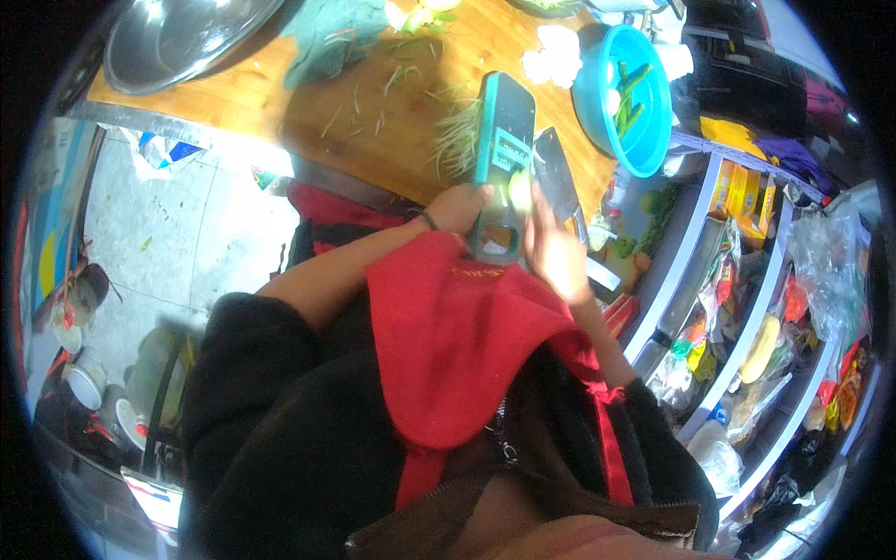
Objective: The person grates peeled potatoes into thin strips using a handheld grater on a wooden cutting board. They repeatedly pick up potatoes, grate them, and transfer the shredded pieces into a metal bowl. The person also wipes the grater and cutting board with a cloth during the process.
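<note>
A green-framed handheld grater (505, 112) lies lengthwise in front of me over the cutting board's near edge, its near end close to my red apron (448, 350). My left hand (458, 208) grips the left side of its frame. In my right hand (554, 252), blurred by motion, a pale green vegetable piece (519, 192) is pressed on the grater's face; its exact kind is unclear. Thin pale shreds (458, 140) are heaped along the grater's left side. Just right of the grater, a cleaver (558, 171) rests on the wooden board (392, 133).
A blue plastic basin (656, 119) with green peppers stands at the board's right edge. At the upper left sits a steel bowl (189, 42), near a green cloth (336, 42). A metal shelf rack (689, 259) full of packages is close on my right.
</note>
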`<state>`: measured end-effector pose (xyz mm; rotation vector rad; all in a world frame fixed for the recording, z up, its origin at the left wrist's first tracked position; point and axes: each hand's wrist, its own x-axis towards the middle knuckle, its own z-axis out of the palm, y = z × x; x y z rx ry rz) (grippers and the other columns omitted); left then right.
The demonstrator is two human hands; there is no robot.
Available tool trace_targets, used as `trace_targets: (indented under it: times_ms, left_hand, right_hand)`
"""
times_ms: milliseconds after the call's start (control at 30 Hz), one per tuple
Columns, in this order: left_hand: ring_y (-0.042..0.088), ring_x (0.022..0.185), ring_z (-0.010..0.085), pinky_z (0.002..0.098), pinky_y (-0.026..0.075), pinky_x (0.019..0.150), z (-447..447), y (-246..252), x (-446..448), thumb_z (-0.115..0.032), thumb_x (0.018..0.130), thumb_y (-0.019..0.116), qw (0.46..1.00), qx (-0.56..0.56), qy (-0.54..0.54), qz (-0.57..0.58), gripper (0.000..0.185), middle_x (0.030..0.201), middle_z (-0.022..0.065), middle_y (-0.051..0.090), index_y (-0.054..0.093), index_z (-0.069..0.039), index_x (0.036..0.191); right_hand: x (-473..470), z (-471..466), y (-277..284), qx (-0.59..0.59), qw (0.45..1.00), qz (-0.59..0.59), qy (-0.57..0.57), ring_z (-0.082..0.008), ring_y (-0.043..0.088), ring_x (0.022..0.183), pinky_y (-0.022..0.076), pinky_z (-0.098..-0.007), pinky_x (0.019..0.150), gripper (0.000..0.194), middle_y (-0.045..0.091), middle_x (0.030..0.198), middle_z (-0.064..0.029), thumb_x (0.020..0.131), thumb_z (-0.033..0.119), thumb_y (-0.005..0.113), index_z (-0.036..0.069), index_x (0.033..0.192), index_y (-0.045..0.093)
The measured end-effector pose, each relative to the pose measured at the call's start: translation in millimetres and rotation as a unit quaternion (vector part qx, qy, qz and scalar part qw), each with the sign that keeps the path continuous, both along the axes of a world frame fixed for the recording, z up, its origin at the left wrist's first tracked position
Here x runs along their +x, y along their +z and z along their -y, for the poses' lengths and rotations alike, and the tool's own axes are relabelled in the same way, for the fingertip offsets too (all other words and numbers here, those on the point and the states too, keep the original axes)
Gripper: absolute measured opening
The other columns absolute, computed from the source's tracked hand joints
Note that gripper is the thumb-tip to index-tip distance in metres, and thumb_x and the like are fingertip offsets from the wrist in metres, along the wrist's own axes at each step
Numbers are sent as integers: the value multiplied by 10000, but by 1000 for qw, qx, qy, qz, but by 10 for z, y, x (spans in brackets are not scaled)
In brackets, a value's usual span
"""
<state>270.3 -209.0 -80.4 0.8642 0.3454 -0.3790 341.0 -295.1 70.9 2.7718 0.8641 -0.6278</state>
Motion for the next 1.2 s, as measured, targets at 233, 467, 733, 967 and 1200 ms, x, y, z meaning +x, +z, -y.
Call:
trace_targets:
  times_ms: [233,467,733,967,1200]
  left_hand:
    - [578,502,206,334,485,447,-49,160,-62,-401,935,413,992,-112,-1,-59,423,723,106,611,564,-8,968]
    - [579,501,204,324,475,411,-126,185,-35,-403,937,398,992,-106,-7,-72,427,697,106,605,565,-10,952]
    - [576,510,199,325,480,424,-150,96,-19,-407,927,421,979,-195,8,-59,423,704,95,610,565,-10,958]
    - [571,514,209,319,492,467,-148,118,-36,-397,929,421,987,-149,8,-61,431,769,109,613,561,7,986]
    - [571,521,209,314,486,458,-225,127,-10,-387,932,415,989,-136,-10,-62,416,766,113,608,568,-2,961]
  right_hand:
    - [365,-267,-87,114,991,68,3,-404,606,776,490,-480,683,364,608,886,-262,902,226,435,53,1220,467]
    - [124,-105,-2,98,995,26,23,-394,611,758,491,-468,697,340,618,879,-238,905,236,428,85,1206,478]
    - [99,-67,80,106,994,-22,-3,-402,605,772,479,-482,685,301,614,858,-251,893,237,465,53,1130,479]
    - [596,-279,-405,128,987,92,8,-451,574,724,453,-519,641,215,594,732,-253,891,229,443,48,1003,410]
    - [75,131,41,129,989,-63,19,-472,562,760,454,-518,671,263,589,832,-280,860,216,506,83,1077,441]
